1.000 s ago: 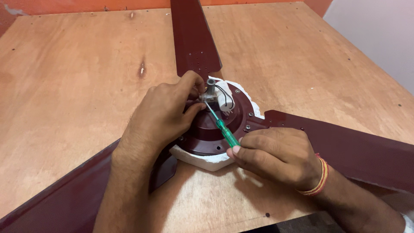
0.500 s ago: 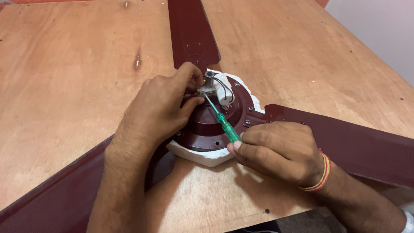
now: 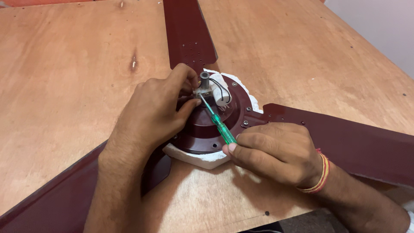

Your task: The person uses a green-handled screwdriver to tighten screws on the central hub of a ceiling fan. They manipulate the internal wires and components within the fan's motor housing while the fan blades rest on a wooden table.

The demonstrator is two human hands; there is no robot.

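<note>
Right hand (image 3: pixel 276 151) clenched around a slim green-handled transparent screwdriver (image 3: pixel 221 127), its metal tip set at the small white terminal block (image 3: pixel 203 92) beside the grey steel shaft atop the maroon ceiling-fan motor hub (image 3: pixel 215 125). Left hand (image 3: pixel 157 110) pinching and steadying that block, fingers curled over the hub's centre. Judged mid-way: all three maroon blades (image 3: pixel 187 32) attached, hub resting on white foam on the plywood table (image 3: pixel 64 86), wiring at the block unfinished.

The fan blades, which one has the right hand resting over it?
The blade reaching toward the right edge; the right hand lies over its root, unlike the top and lower-left blades.
</note>
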